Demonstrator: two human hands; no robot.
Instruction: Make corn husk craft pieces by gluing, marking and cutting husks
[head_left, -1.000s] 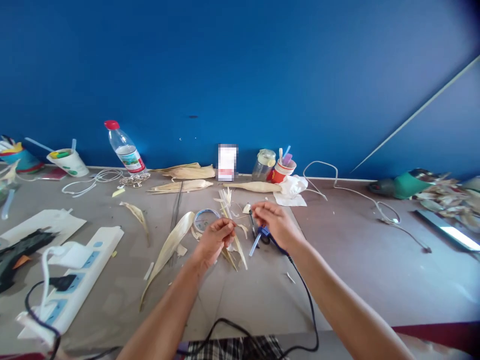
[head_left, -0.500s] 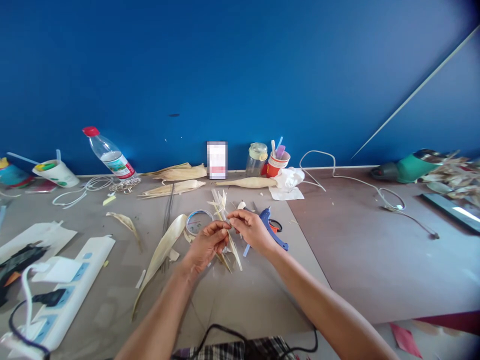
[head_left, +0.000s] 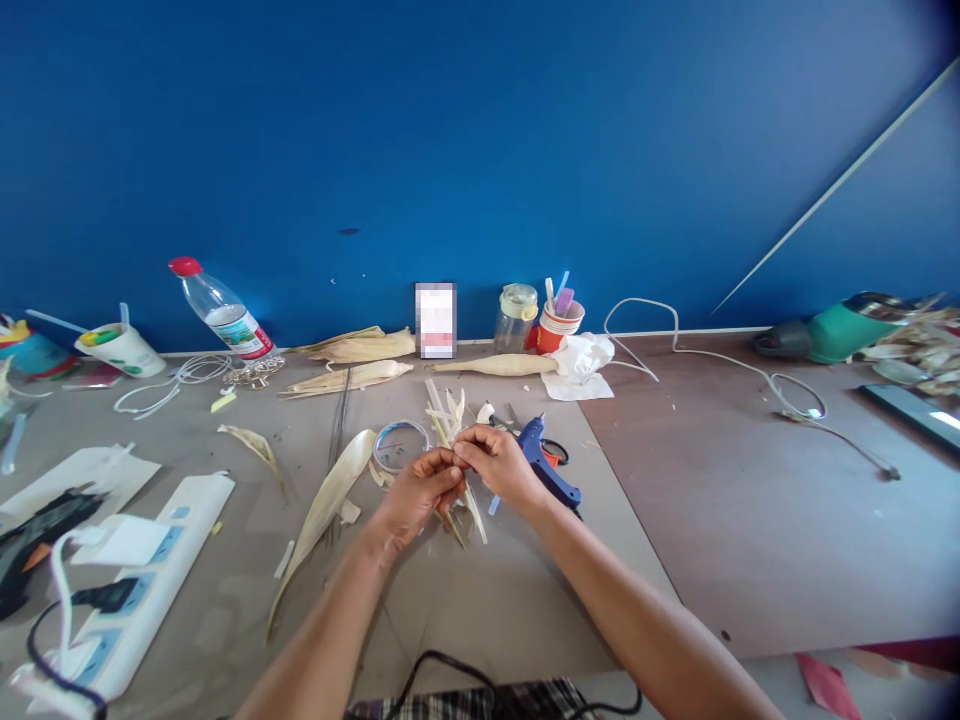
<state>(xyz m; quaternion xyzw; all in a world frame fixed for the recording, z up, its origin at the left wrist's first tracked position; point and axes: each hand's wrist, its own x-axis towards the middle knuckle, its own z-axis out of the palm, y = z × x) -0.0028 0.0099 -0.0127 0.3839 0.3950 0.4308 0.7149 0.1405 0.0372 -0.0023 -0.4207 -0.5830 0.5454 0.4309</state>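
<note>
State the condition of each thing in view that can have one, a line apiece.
Left hand, grip pinched; contents too small to tell
Right hand, grip pinched; contents too small to tell
Pale strips, loosely overlapping
Glue gun, lying down; heat unclear
Power strip, plugs inserted
Bottle, capped
Jar, lidded
Red cup, holding items
White cup, holding items
Tissue, crumpled

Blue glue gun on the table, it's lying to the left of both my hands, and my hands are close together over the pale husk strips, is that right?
Not quite: the head view shows the blue glue gun to the right of both hands, left and right, which are close together over the pale husk strips.
</note>
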